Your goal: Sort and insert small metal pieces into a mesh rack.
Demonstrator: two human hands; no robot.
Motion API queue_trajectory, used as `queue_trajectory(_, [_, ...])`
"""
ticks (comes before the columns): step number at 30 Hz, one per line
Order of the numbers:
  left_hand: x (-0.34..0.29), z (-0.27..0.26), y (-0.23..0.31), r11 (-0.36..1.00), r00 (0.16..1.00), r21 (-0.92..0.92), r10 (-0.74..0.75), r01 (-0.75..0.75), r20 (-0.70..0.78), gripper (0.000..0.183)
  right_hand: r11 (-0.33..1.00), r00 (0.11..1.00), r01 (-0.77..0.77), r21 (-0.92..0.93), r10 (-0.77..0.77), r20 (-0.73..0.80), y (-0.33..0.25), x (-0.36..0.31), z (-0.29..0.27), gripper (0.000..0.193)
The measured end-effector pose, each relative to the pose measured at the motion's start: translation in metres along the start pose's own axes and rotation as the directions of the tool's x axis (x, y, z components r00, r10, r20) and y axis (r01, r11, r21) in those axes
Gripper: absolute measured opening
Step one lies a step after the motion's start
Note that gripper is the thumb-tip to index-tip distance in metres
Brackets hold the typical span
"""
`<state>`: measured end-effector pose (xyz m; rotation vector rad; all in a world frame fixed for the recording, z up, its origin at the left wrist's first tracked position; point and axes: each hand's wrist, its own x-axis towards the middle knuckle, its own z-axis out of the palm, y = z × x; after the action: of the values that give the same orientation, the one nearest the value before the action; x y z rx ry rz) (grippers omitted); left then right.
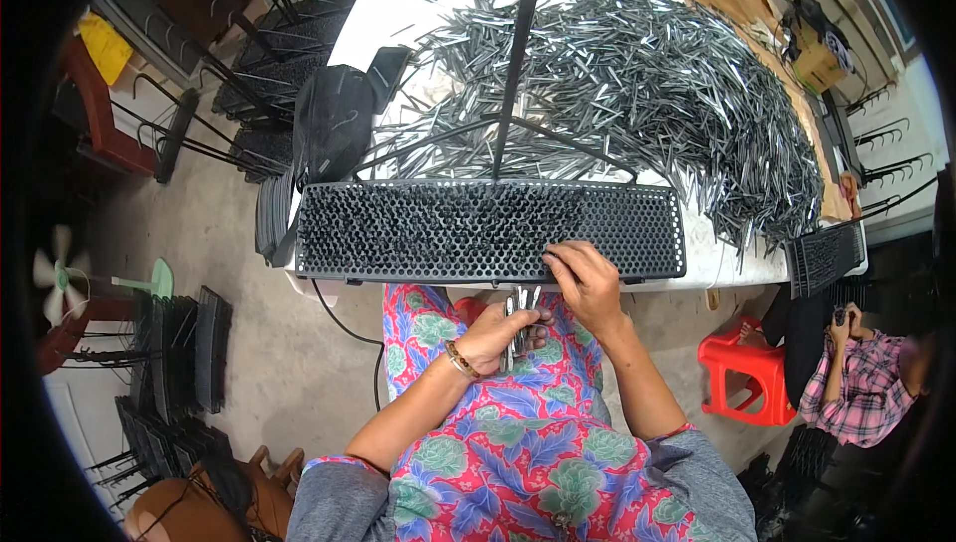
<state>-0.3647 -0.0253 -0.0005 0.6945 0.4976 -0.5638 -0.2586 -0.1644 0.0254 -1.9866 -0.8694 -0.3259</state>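
A long black perforated tray (637,233) lies across the near edge of the table, with rows of small round holes. Dark pieces stand in most of its holes at the left and middle, while holes at the right end show bare. My left hand (498,333) is closed round a bundle of thin dark, shiny strips (518,303), held upright below the tray's near edge. Over the tray, right of its middle, my right hand (590,283) pinches thumb and fingers together at the holes. What sits between those fingertips is too small to make out.
A big heap of loose dark strips (617,64) covers the white table (354,34). A black post (518,54) rises behind the tray. Racks (179,343) stand stacked at the left, near a fan (60,273). At the right are a red stool (742,373) and another person (861,383).
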Motion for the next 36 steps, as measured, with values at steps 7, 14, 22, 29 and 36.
queue_trajectory(7, [-0.006,-0.002,-0.004,0.998,0.998,0.045,-0.054,0.053,0.011,0.021,0.994,0.993,-0.113,0.007,0.113,0.027,-0.002,-0.003,0.001,0.014])
queue_trajectory(14, [-0.005,-0.007,-0.006,0.982,0.999,0.179,0.05,-0.051,0.008,0.022,0.986,0.986,-0.165,0.012,0.165,0.033,0.002,-0.005,0.002,0.015])
queue_trajectory(22, [-0.011,0.01,0.01,0.965,0.985,0.197,0.169,-0.174,0.039,0.019,0.885,0.912,-0.404,0.229,0.37,0.179,-0.015,0.0,-0.011,0.017])
queue_trajectory(29, [-0.009,0.008,0.008,0.961,0.979,0.197,0.179,-0.195,0.098,0.02,0.556,0.704,-0.71,0.432,0.544,0.457,-0.016,-0.008,-0.019,0.019])
queue_trajectory(36, [-0.002,-0.002,-0.004,0.987,0.992,0.117,0.105,-0.113,0.073,0.024,0.879,0.913,-0.404,0.253,0.405,0.051,-0.019,0.002,-0.003,0.017])
